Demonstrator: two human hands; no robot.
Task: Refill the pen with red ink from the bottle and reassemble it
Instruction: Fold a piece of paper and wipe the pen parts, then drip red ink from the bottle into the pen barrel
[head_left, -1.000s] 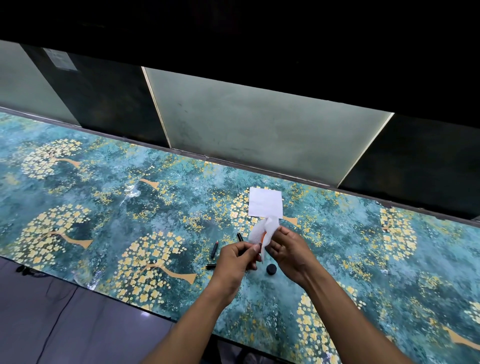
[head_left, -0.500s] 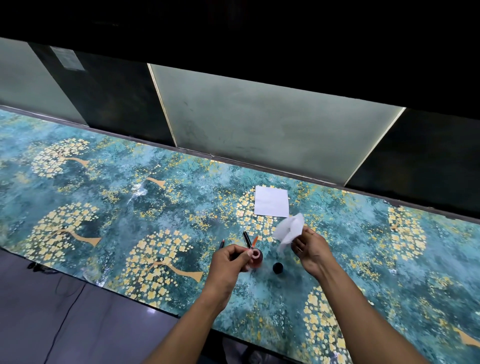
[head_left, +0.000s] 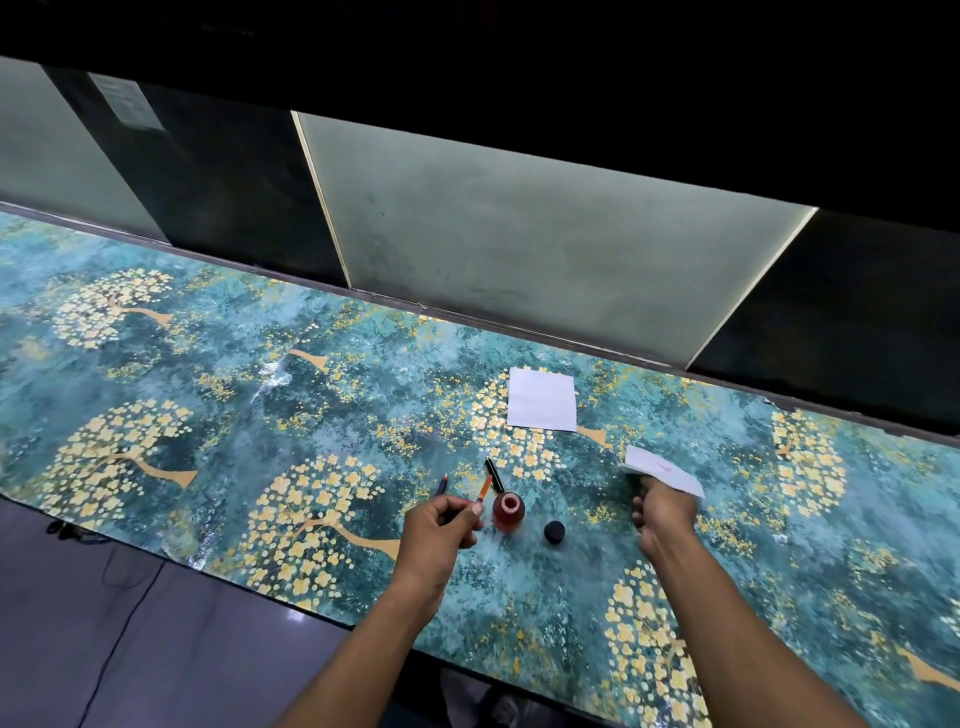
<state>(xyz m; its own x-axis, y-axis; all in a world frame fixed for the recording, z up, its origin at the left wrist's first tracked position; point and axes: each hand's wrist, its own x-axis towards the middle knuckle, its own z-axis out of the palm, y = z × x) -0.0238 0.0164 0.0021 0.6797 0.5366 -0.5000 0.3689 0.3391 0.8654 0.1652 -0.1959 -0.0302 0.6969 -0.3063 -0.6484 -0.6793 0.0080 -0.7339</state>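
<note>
An open bottle of red ink (head_left: 508, 512) stands on the patterned table, its black cap (head_left: 554, 531) lying just right of it. My left hand (head_left: 441, 530) pinches the orange ink-filled pen part (head_left: 483, 489) just left of the bottle, its tip pointing up and away. A black pen piece (head_left: 494, 474) lies behind the bottle and another dark piece with a red tip (head_left: 442, 484) lies further left. My right hand (head_left: 662, 514) holds a white tissue (head_left: 662, 470) with faint red stains, out to the right of the cap.
A white square of paper (head_left: 542, 406) lies farther back on the table (head_left: 208, 415). Glass panels (head_left: 519, 223) rise along the far edge. The near edge runs just below my forearms, with a cable on the floor (head_left: 104, 623) at the left.
My hands have parted. The right hand carried the tissue away to the right and lower toward the table. The left hand keeps the orange pen part, which is now uncovered beside the bottle.
</note>
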